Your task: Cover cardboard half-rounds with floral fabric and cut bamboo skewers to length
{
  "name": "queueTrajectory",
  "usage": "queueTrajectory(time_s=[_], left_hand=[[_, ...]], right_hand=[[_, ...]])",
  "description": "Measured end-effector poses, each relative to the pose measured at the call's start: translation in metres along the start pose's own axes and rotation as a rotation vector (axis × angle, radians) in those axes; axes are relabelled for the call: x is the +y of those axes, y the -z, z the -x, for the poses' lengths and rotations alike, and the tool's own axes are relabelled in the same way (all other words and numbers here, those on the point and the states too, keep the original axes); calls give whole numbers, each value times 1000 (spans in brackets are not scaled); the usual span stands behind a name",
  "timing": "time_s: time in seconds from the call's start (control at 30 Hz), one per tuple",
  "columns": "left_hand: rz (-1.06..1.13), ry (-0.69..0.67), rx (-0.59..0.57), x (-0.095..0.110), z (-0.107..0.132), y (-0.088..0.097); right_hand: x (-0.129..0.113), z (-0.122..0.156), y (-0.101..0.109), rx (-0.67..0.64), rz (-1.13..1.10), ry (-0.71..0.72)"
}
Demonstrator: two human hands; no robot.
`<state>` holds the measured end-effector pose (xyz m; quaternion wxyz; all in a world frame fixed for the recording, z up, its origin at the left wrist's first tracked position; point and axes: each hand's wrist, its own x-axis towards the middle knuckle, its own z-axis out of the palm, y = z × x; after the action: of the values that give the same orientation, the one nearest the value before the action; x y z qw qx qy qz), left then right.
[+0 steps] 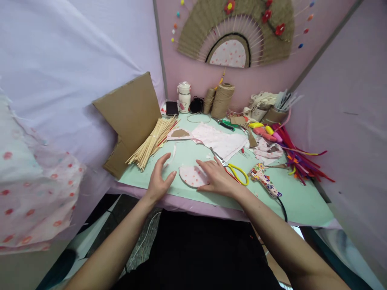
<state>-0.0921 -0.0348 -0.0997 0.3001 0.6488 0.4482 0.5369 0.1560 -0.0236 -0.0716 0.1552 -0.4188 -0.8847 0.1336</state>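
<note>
A half-round piece covered in pink dotted fabric (191, 176) lies near the table's front edge. My right hand (216, 174) rests over its right end, fingers spread and flat, hiding that end. Left of the piece, my left hand (160, 177) is held with thumb and fingers apart and nothing between them. Scissors with yellow and red handles (240, 173) lie just beyond my right hand, blades pointing away to the left. Behind them spreads a cut sheet of pink dotted fabric (223, 139). Another half-round piece with a cardboard centre (179, 134) lies farther back.
Thin wooden sticks (152, 143) lie bundled against folded cardboard (130, 112) on the left. A patterned glue gun (266, 181) with a cord sits at right, before colourful pipe cleaners (298, 157). A white bottle (184, 98) and twine spools (223, 100) stand at the back.
</note>
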Motion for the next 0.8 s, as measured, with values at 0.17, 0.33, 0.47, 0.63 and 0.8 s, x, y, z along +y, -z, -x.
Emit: queueTrajectory(time_s=[0.17,0.33,0.47,0.63,0.8], left_hand=[[154,96,113,-2,-3,-6],[340,324,96,16,-19,-15],[620,571,-54,32,-31,-27],[918,847,-293,37,-49,-30],[656,844,-593,44,-71,-23]], right_hand=[[6,7,10,126,-288,-120],[10,7,23,76,-1099,-379],[4,8,30,-114,-1512,-519],[1,11,37,-299,-1658,-633],[0,7,39,-486,-1596,-698]])
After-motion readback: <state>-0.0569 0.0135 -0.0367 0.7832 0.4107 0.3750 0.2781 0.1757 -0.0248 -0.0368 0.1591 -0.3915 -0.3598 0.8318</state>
